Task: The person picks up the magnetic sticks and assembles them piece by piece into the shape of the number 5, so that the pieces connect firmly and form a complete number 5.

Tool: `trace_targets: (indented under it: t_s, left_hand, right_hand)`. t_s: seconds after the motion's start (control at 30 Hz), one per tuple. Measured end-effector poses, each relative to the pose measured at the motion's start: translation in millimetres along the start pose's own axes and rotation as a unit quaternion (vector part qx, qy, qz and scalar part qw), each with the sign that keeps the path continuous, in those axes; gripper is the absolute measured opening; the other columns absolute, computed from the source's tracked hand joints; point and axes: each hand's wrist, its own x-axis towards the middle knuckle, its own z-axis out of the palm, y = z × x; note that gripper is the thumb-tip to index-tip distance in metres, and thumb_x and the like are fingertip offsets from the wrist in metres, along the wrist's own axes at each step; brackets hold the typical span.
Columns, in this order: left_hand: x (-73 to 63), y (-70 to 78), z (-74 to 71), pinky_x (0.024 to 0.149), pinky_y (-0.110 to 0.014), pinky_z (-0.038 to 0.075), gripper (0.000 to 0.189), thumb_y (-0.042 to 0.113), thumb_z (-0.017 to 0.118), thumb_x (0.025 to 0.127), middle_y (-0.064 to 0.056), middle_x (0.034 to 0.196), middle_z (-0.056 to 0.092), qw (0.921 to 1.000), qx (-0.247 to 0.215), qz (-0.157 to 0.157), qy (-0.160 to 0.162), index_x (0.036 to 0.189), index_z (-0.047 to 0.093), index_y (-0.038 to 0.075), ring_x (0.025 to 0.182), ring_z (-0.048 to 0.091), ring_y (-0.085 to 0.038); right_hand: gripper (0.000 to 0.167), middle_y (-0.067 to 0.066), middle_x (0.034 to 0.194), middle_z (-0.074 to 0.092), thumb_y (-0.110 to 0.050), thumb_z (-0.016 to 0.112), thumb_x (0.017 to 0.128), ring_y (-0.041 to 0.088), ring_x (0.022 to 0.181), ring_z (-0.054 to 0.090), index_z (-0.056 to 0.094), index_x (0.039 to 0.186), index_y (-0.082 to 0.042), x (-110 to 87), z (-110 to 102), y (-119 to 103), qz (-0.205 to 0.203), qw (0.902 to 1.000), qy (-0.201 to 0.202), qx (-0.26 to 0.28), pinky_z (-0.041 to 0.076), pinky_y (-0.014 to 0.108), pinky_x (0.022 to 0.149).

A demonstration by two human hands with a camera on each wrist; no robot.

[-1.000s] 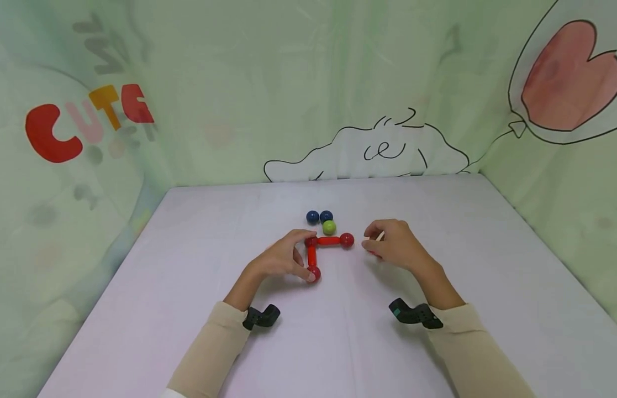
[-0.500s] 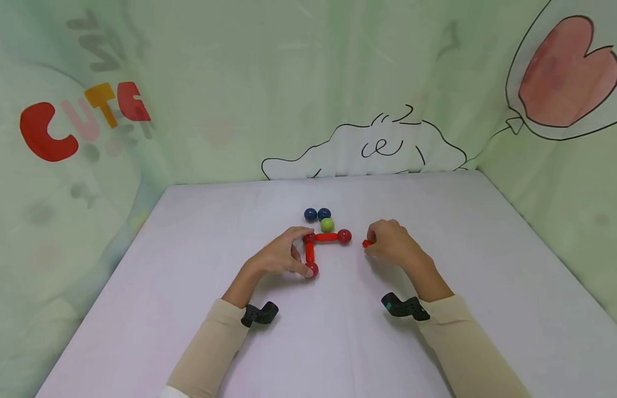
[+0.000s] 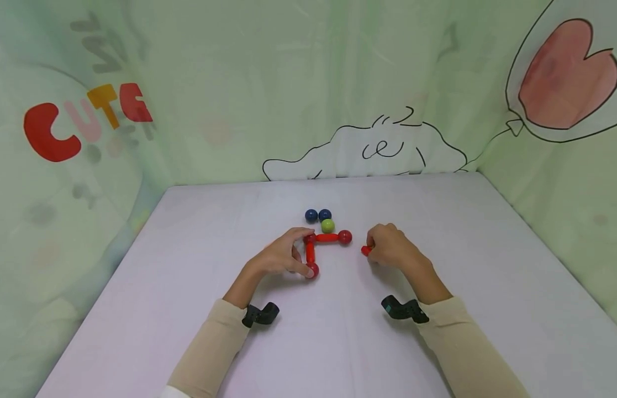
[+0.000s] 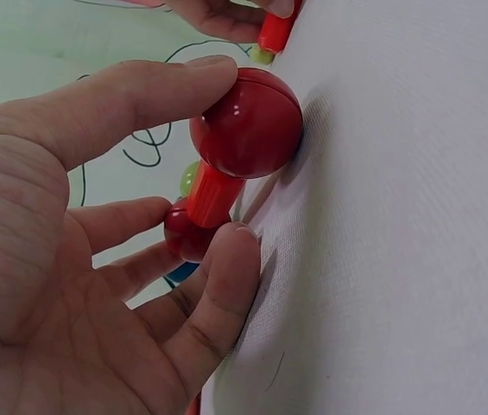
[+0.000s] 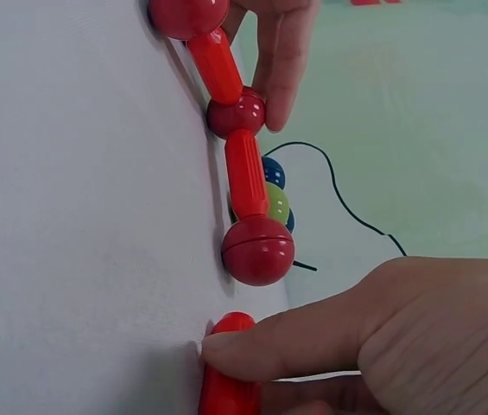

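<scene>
On the white table lies an L-shaped piece made of red balls joined by red rods [image 3: 327,238]. My left hand [image 3: 280,255] grips its left side, the thumb on the near red ball [image 4: 252,125] and fingertips at the corner ball [image 5: 237,112]. The far right ball [image 3: 345,237] sticks out free toward my right hand [image 3: 391,246]. Between thumb and fingers, that hand pinches a loose red rod [image 5: 231,367], close over the table and a short gap from the free ball. Most of the loose rod is hidden by the fingers in the head view.
Just behind the L-shaped piece sit two dark blue balls [image 3: 311,215] and a lime green ball [image 3: 328,225], grouped together. The white tabletop [image 3: 308,342] ends at a green printed curtain [image 3: 214,110] at the back and sides.
The right hand has turned the red rod and lowered it a little, so its end now points toward the L-shaped piece. The left hand keeps its hold in place.
</scene>
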Motion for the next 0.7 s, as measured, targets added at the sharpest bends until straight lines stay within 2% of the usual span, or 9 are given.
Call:
trace_targets:
  t_s: [0.23, 0.47, 0.7]
  left_hand:
    - [-1.0, 0.7, -1.0, 0.064, -0.031, 0.054, 0.095, 0.015, 0.089, 0.076, -0.002, 0.145, 0.043, 1.0000, -0.003, 0.001, -0.002, 0.156, 0.039, 0.018, 0.072, 0.062, -0.018]
    - [-1.4, 1.3, -2.0, 0.063, -0.031, 0.053, 0.095, 0.017, 0.089, 0.075, -0.001, 0.146, 0.042, 0.9999, -0.009, -0.002, -0.007, 0.156, 0.039, 0.018, 0.069, 0.062, -0.018]
    - [-0.6, 1.3, -1.3, 0.064, -0.031, 0.054, 0.096, 0.015, 0.089, 0.075, -0.002, 0.148, 0.041, 0.9999, -0.011, -0.005, -0.005, 0.156, 0.039, 0.019, 0.070, 0.062, -0.018]
  right_hand:
    - [0.013, 0.009, 0.083, 0.064, -0.003, 0.072, 0.084, 0.024, 0.074, 0.058, 0.070, 0.097, 0.000, 0.8, 0.8, -1.5, 0.002, 0.9999, -0.009, -0.009, 0.049, 0.030, 0.059]
    - [0.018, 0.010, 0.091, 0.067, -0.010, 0.071, 0.089, 0.025, 0.081, 0.059, 0.074, 0.105, -0.003, 0.4, 2.0, -2.5, -0.030, 0.9992, 0.024, -0.008, 0.051, 0.033, 0.066]
    - [0.021, 0.007, 0.093, 0.067, -0.012, 0.071, 0.091, 0.024, 0.084, 0.059, 0.075, 0.110, -0.006, 0.7, 2.5, -2.6, -0.047, 0.9976, 0.033, 0.039, 0.052, 0.031, 0.068]
